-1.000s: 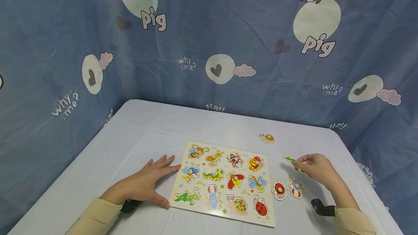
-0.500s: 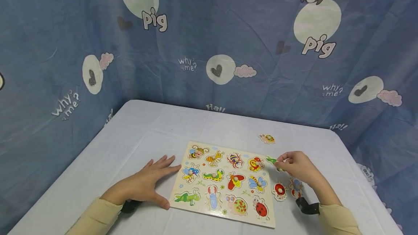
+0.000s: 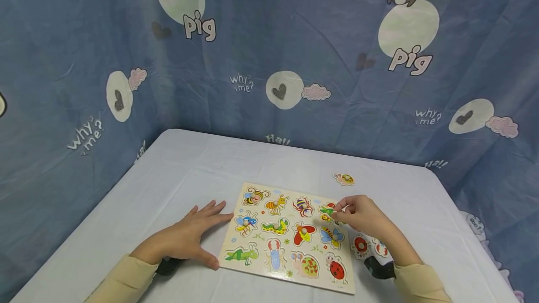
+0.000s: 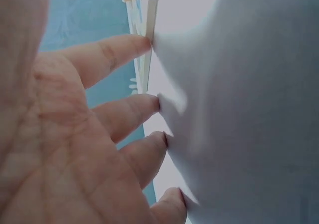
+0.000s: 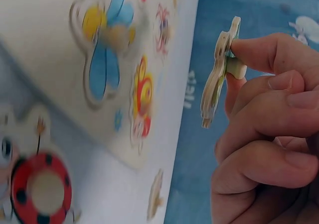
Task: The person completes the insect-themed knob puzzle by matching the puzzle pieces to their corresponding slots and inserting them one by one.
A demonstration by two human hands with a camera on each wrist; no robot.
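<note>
My right hand [image 3: 362, 214] pinches a green grasshopper puzzle piece [image 3: 327, 210] by its knob. The piece hangs above the upper right corner of the wooden insect puzzle board [image 3: 324, 282], partly covering the red and yellow insect piece there. In the right wrist view, the grasshopper piece [image 5: 218, 77] shows edge-on, clear of the board. My left hand [image 3: 187, 235] rests with fingers spread at the board's left side; in the left wrist view a fingertip touches the board's edge [image 4: 148, 59]. Along the board's front row, the grasshopper print [image 3: 241, 254], beetle print [image 3: 275, 254], snail print and ladybug print lie uncovered.
A loose snail piece [image 3: 345, 179] lies behind the board. To its right are a ladybug piece [image 3: 360, 245] and a beetle piece [image 3: 381, 248], the latter partly hidden by my right forearm. Several knobbed insect pieces fill the board's back rows. A patterned blue curtain [image 3: 252, 36] surrounds the white table.
My right hand has moved left with the grasshopper piece, from beside the loose pieces to over the board's upper right corner. The left hand has stayed in place.
</note>
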